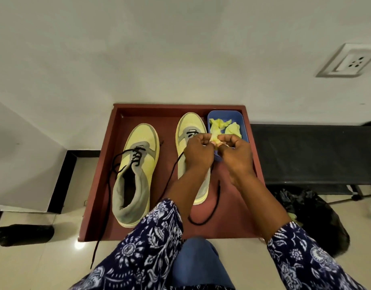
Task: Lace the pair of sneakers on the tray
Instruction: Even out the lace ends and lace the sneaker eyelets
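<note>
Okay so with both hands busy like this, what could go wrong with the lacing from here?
The left sneaker's black lace trails over the tray rim onto the floor, so it could snag or pull out. Both the left hand and right hand pinch yellow material, not laces, so the right sneaker stays barely threaded.

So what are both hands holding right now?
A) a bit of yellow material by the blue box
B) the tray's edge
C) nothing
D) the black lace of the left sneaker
A: the left hand and right hand pinch a yellow scrap between them, beside the blue box.
</note>
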Demonstrator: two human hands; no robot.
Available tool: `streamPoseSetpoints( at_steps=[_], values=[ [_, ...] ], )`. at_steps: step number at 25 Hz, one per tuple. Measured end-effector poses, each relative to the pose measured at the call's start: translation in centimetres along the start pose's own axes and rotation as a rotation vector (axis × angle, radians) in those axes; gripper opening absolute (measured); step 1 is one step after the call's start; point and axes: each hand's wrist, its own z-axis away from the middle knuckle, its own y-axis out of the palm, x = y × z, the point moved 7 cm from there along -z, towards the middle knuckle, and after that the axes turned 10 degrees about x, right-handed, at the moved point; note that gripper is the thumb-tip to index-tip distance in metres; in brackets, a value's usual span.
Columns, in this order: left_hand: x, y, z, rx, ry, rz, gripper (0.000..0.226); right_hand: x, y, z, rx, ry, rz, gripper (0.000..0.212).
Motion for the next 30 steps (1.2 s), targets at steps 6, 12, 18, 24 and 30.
streamPoseSetpoints(
  at_steps=[6,12,18,24,30],
  values=[
    [-0.6,3.9,-1.0,0.048,-0.027,-0.212,0.022,-1.8,-2.7,-2.6,-0.062,0.052,0.085,0.022],
    [1.6,7.2,-2.1,0.268,-0.221,-0.086,0.029,-4.0,-3.3,-4.8,0.024,0.165,0.122,0.034],
    [2.5,7.7,-2.0,0.281,-0.353,0.018,0.018,-5.3,-2.8,-5.3,0.082,0.233,0.17,0.025],
    [2.0,7.2,-2.0,0.288,-0.294,0.113,0.028,-3.9,-2.9,-5.3,0.097,0.22,0.258,0.048],
    [-1.3,4.5,-0.6,0.26,-0.125,0.103,0.053,0.0,-2.5,-4.4,0.038,0.124,0.31,0.042]
  ],
)
